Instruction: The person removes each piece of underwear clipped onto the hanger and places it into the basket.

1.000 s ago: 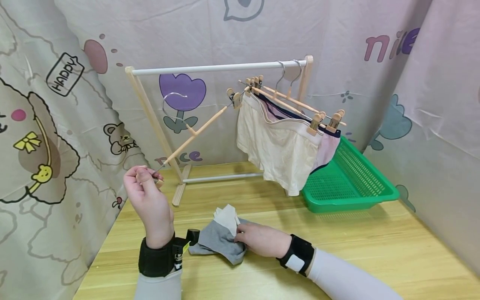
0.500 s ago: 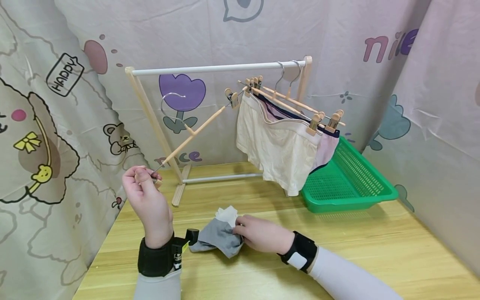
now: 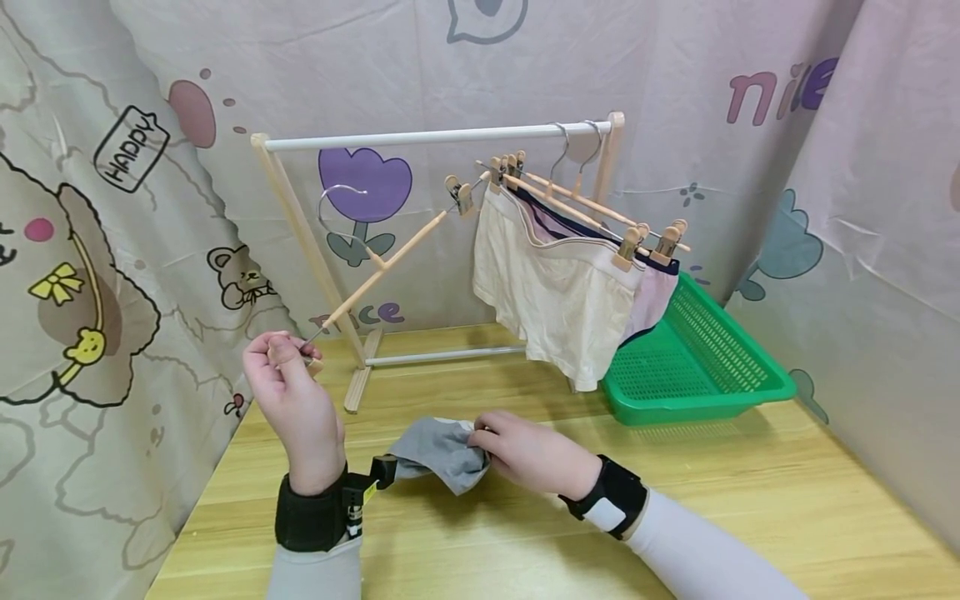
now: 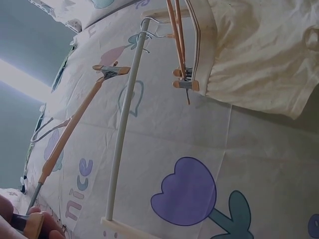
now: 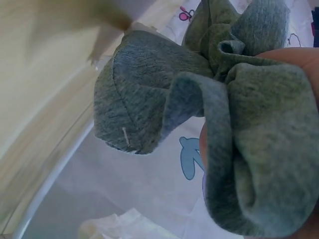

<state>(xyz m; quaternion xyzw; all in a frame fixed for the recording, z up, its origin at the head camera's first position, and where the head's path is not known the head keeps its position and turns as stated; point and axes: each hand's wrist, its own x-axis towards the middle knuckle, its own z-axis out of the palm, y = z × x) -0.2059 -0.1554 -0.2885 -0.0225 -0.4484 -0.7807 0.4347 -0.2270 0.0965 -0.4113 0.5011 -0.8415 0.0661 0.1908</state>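
My left hand is raised at the table's left side and pinches the clip end of a wooden clip hanger, which slants up toward the rack; its far clip and the near clip end show in the left wrist view. My right hand grips a bunched grey garment just above the wooden table. The grey garment fills the right wrist view, folded over my fingers.
A wooden drying rack with a white rail stands at the back; cream shorts and other garments hang from clip hangers at its right end. A green basket sits behind them at the right. Printed cloth hangs on all sides.
My right hand has gathered the grey garment and lifted it slightly; the white part that showed before is now hidden. The left hand and hanger have barely moved.
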